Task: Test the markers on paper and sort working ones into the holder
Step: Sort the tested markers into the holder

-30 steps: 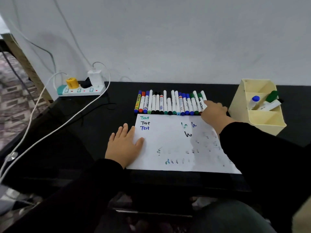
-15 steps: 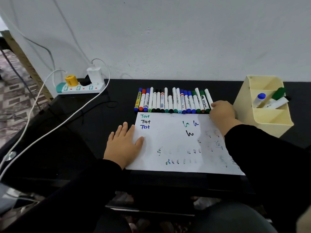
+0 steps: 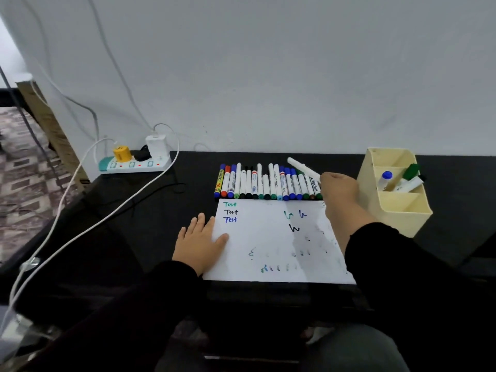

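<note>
A row of several markers [image 3: 265,183] lies side by side on the black table, just beyond a white sheet of paper [image 3: 273,242] covered with test scribbles. My right hand [image 3: 338,189] is at the row's right end, closed on a white marker [image 3: 302,166] that is lifted and tilted up to the left. My left hand [image 3: 200,241] lies flat, fingers spread, on the paper's left edge. A cream holder [image 3: 397,208] stands at the right with a blue-capped marker [image 3: 384,179] and a green-capped marker [image 3: 409,175] in its middle compartment.
A power strip [image 3: 134,163] with a yellow plug and a white charger sits at the back left. White cables [image 3: 80,208] run from it across the table's left side. A grey wall rises directly behind the table.
My right hand has closed on the rightmost white marker and raised it out of the row, tilting it up. The left hand has stayed on the paper.
</note>
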